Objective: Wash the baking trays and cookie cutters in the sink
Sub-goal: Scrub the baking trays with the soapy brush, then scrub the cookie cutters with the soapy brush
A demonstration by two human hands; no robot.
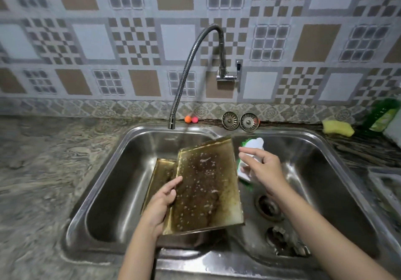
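Note:
A stained brown baking tray (206, 188), flecked with white suds, is held tilted over the steel sink (121, 171); my left hand (161, 203) grips its left edge. A second tray (161, 174) lies behind and below it in the basin. To the tray's right, my right hand (263, 167) is closed on a white-and-green sponge (251, 147). Metal cookie cutters (284, 240) lie on the sink floor at the lower right, blurred.
A flexible faucet (186, 71) arches over the basin, its spout near the back rim. Two drain strainers (239, 121) lean against the wall. A yellow sponge (337, 127) and a green bottle (382, 114) sit on the right counter. The open drain (269, 207) is beside the tray.

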